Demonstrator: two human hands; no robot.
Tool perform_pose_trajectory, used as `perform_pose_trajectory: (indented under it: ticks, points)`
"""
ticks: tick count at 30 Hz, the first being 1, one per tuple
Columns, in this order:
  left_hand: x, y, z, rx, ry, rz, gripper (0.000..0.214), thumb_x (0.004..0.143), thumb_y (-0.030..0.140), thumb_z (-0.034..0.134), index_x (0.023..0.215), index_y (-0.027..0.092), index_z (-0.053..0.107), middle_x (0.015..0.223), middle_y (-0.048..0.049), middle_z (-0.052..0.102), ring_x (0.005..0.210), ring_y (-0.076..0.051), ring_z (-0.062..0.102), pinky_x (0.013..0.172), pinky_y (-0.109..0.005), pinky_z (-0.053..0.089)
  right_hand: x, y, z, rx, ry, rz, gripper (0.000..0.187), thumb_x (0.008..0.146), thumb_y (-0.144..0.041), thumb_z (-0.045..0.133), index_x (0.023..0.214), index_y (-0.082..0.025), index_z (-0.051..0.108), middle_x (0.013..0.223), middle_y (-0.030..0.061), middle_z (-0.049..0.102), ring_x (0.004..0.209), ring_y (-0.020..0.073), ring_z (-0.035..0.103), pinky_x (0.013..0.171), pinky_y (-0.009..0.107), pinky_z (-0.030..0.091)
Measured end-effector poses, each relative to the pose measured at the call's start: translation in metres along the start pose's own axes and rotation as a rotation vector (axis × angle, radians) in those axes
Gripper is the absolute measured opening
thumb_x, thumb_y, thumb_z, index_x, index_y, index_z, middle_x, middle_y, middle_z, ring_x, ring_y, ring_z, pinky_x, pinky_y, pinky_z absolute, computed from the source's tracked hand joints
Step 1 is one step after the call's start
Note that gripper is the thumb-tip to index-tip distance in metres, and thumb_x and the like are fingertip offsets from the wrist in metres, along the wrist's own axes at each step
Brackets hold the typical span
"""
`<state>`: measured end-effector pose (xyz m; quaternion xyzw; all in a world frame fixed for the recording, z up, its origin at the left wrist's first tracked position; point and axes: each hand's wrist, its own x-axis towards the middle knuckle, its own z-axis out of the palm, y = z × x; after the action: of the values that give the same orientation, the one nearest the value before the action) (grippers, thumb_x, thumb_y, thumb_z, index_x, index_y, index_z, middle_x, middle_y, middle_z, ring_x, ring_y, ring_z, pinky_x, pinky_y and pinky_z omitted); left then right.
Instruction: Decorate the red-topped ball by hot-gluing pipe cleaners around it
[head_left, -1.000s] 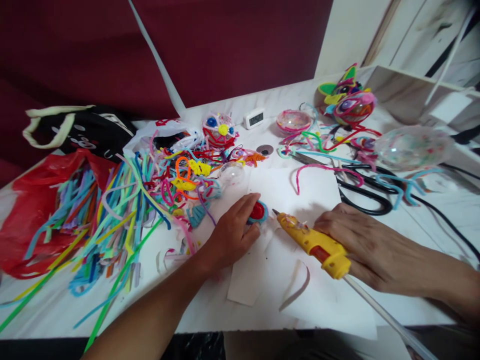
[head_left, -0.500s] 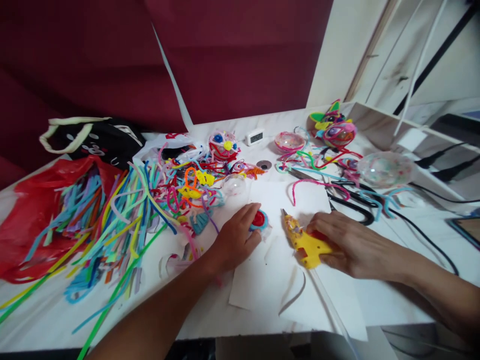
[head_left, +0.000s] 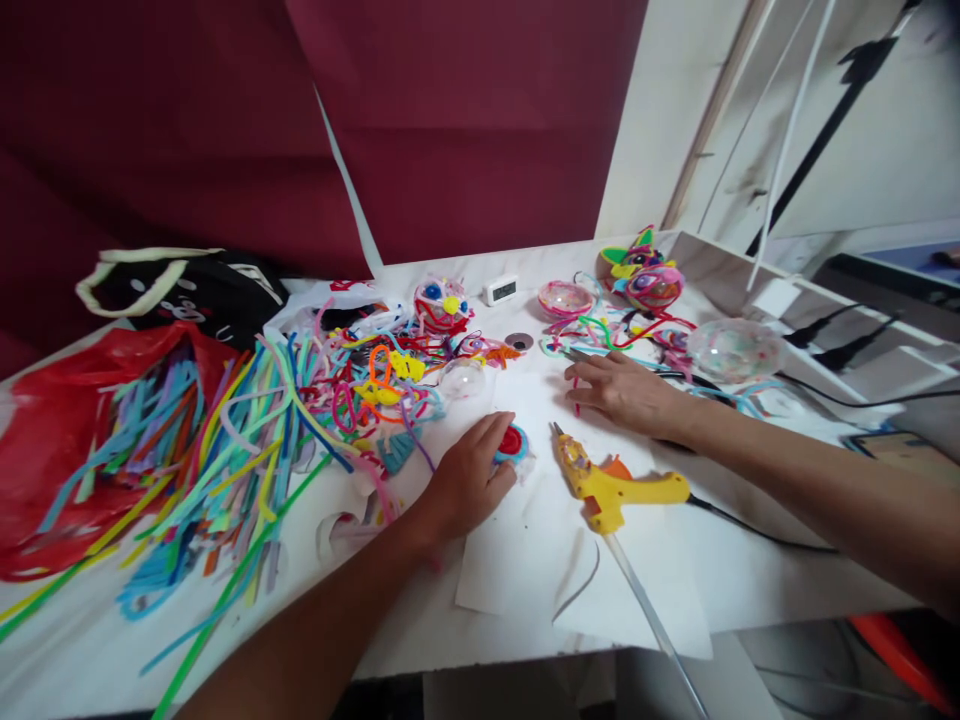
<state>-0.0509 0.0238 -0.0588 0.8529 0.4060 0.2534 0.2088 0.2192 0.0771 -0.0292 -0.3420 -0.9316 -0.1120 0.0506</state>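
Near the middle of the table my left hand (head_left: 472,475) has its thumb and fingers closed at the left edge of a small round piece (head_left: 511,443), red in the centre with a light-blue rim. It rests on white paper (head_left: 525,560). My right hand (head_left: 626,390) reaches over a pink pipe cleaner (head_left: 577,408), fingers stretched out and touching or just above it; its palm hides most of the scissors there. In front of that hand, a yellow hot glue gun (head_left: 611,490) lies on the paper, nozzle pointing up and left, a clear glue stick (head_left: 652,610) trailing from it.
Loose pipe cleaners (head_left: 255,440) and a red plastic bag (head_left: 45,440) cover the left side. Behind stand a decorated ball (head_left: 441,303), a small white clock (head_left: 502,290) and a pink-rimmed bowl (head_left: 565,299). A clear dome (head_left: 735,348) and black cables (head_left: 847,400) are at the right.
My right hand has let go of the glue gun, leaving it on the paper, and moved up and left to the pink pipe cleaner. My left hand stays at the round piece.
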Motion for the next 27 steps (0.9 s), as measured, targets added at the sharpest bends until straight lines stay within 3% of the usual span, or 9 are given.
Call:
perform_pose_trajectory:
  ticks: [3, 7, 12, 15, 20, 27]
  points:
    - [0.0, 0.001, -0.001, 0.001, 0.005, 0.002, 0.056, 0.08, 0.015, 0.047, 0.136, 0.014, 0.042, 0.136, -0.0138, 0.049, 0.127, -0.025, 0.047, 0.108, -0.042, 0.04, 0.003, 0.004, 0.003, 0.028, 0.019, -0.026, 0.025, 0.092, -0.015, 0.045, 0.091, -0.017, 0.07, 0.113, 0.0142, 0.064, 0.106, 0.0275, 0.053, 0.086, 0.044, 0.036]
    - [-0.001, 0.001, 0.0, -0.003, 0.001, -0.005, 0.056, 0.08, 0.015, 0.046, 0.136, 0.013, 0.042, 0.136, -0.0136, 0.05, 0.127, -0.025, 0.047, 0.109, -0.041, 0.039, -0.004, -0.005, -0.008, 0.132, 0.073, -0.023, 0.025, 0.095, -0.018, 0.042, 0.096, -0.016, 0.067, 0.096, 0.011, 0.067, 0.092, 0.0216, 0.058, 0.083, 0.039, 0.04]
    - [0.0, 0.0, 0.001, -0.007, -0.011, -0.01, 0.057, 0.08, 0.015, 0.046, 0.136, 0.012, 0.041, 0.137, -0.0138, 0.048, 0.129, -0.025, 0.044, 0.11, -0.039, 0.037, -0.012, -0.037, -0.024, 0.594, 0.152, -0.008, 0.023, 0.095, -0.021, 0.044, 0.096, -0.015, 0.066, 0.089, 0.0084, 0.064, 0.078, 0.0145, 0.06, 0.066, 0.027, 0.045]
    - [0.0, 0.0, 0.002, 0.002, -0.018, -0.006, 0.056, 0.08, 0.016, 0.045, 0.137, 0.012, 0.04, 0.137, -0.0143, 0.047, 0.129, -0.025, 0.045, 0.109, -0.04, 0.038, -0.011, -0.056, -0.027, 0.716, 0.133, 0.008, 0.021, 0.093, -0.019, 0.047, 0.093, -0.015, 0.068, 0.086, 0.0067, 0.061, 0.071, 0.0117, 0.058, 0.063, 0.024, 0.044]
    - [0.0, -0.001, 0.003, 0.008, -0.022, 0.004, 0.056, 0.082, 0.018, 0.044, 0.138, 0.014, 0.037, 0.138, -0.0128, 0.047, 0.129, -0.024, 0.044, 0.109, -0.038, 0.038, -0.003, -0.073, -0.019, 0.786, 0.193, 0.01, 0.02, 0.092, -0.018, 0.049, 0.086, -0.014, 0.068, 0.077, 0.004, 0.057, 0.068, 0.0107, 0.054, 0.06, 0.023, 0.042]
    - [0.0, -0.001, 0.002, 0.001, -0.041, -0.028, 0.056, 0.082, 0.021, 0.043, 0.137, 0.009, 0.038, 0.141, -0.0166, 0.043, 0.133, -0.027, 0.039, 0.111, -0.043, 0.035, 0.003, -0.08, -0.005, 0.804, 0.253, 0.089, 0.017, 0.088, -0.017, 0.055, 0.076, -0.016, 0.068, 0.074, 0.0017, 0.057, 0.062, 0.0086, 0.054, 0.055, 0.02, 0.039]
